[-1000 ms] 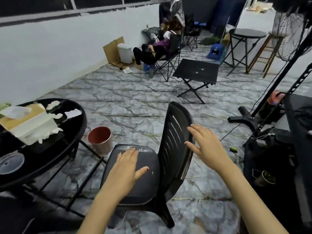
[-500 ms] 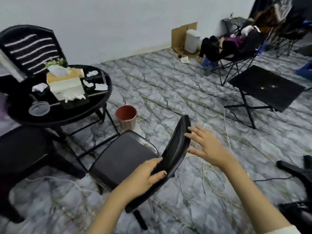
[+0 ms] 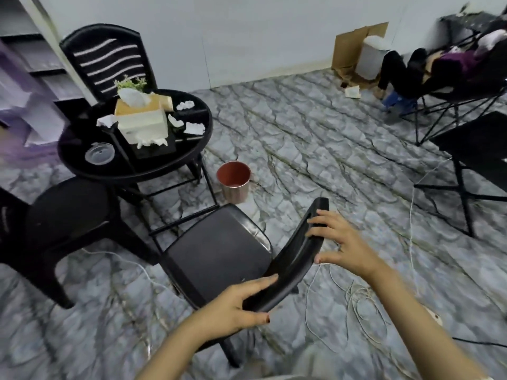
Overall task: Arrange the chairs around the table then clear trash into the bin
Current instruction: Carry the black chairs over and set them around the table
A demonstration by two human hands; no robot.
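A black plastic chair [image 3: 219, 250] stands in front of me, its seat facing the round black table [image 3: 189, 149]. My left hand [image 3: 233, 308] grips the near end of the chair's backrest. My right hand [image 3: 343, 242] holds the backrest's far end, fingers curled over its top edge. On the table lie several crumpled tissues [image 3: 194, 128], a tissue box [image 3: 141, 117] and a clear plastic lid [image 3: 99, 152]. A copper-coloured bin [image 3: 234, 182] stands on the floor beside the table. Two more black chairs sit at the table: one at the left [image 3: 68, 215], one behind it [image 3: 109, 58].
Loose white cords [image 3: 354, 297] trail over the marble-patterned floor to my right. A folding black table [image 3: 477, 149] stands at the right edge. A person reclines in a folding chair [image 3: 439, 69] at the far right, near cardboard [image 3: 354, 45] and a white bin [image 3: 374, 56].
My view has swung left toward the round table. My left hand moved from the seat to the backrest, and my right hand has closed on the backrest's top edge.
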